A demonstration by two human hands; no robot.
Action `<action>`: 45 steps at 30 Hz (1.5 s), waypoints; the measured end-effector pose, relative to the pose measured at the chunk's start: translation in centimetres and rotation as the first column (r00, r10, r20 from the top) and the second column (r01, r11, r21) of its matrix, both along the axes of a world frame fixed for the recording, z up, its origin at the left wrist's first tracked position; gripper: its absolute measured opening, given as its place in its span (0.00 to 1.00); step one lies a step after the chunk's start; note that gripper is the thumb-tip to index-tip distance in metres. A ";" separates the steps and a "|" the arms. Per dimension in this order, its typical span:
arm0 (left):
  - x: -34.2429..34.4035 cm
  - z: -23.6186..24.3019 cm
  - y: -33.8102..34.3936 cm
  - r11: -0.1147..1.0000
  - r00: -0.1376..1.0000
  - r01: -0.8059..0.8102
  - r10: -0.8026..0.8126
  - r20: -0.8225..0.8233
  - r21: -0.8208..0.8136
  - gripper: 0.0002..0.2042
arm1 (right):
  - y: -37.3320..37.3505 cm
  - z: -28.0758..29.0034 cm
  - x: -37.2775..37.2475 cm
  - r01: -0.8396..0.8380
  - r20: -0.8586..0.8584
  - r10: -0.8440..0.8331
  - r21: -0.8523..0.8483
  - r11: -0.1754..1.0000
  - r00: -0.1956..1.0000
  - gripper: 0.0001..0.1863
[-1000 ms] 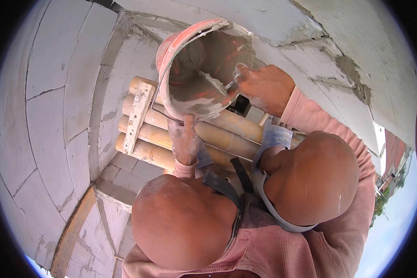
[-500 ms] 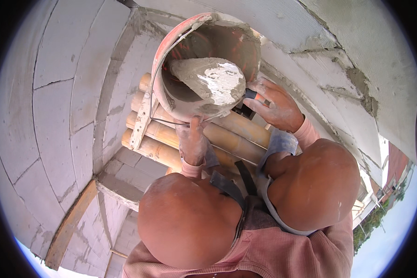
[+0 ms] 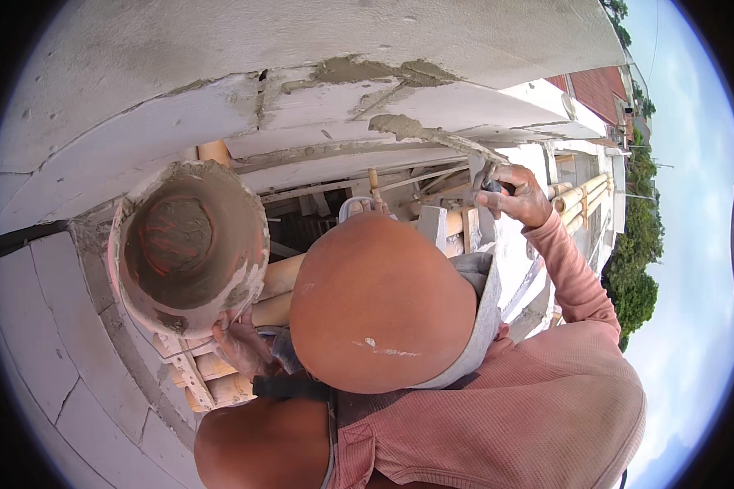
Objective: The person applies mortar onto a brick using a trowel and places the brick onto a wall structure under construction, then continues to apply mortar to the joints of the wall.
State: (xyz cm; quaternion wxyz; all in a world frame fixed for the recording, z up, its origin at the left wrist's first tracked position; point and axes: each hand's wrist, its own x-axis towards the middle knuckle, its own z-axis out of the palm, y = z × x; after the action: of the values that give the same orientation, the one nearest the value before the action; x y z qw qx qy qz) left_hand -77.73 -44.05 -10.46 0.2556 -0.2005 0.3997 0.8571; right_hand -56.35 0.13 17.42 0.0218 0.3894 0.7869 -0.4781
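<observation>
On the left, a red bucket (image 3: 179,236) coated in grey mortar tilts its mouth up toward me, with wet mortar (image 3: 178,232) in the bottom. My left hand (image 3: 246,344) grips the bucket's near rim, thumb against its outside. Out to the right, my right hand (image 3: 515,196) is closed around the dark handle of a trowel (image 3: 440,137). Seen almost edge-on, the blade points left and carries grey mortar. It lies over the pale block wall (image 3: 302,106), near a patch of smeared mortar (image 3: 383,72); whether it touches the wall I cannot tell.
Bamboo poles (image 3: 281,277) form the platform beneath the bucket, beside a wooden cleat (image 3: 189,371). My bent knees (image 3: 383,301) fill the middle. More bamboo poles (image 3: 583,200) lie beyond my right hand. Trees (image 3: 632,277) and sky show at far right.
The view has swung right. The trowel has left the bucket's mouth and moved right to the wall, with mortar on its blade. My left hand stays on the bucket.
</observation>
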 end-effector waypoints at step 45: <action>-0.2 2.6 0.9 0.944 1.000 0.000 0.000 0.000 -0.329 0.24 | 7.5 4.5 7.8 -0.199 0.190 0.081 0.762 0.617 0.978 0.19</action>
State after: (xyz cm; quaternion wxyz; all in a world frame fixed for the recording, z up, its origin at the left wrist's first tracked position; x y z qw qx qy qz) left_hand -77.95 -43.12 -7.82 0.2186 -0.2406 0.5370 0.7785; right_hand -48.57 7.58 21.95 -0.0570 0.3299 0.9403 -0.0612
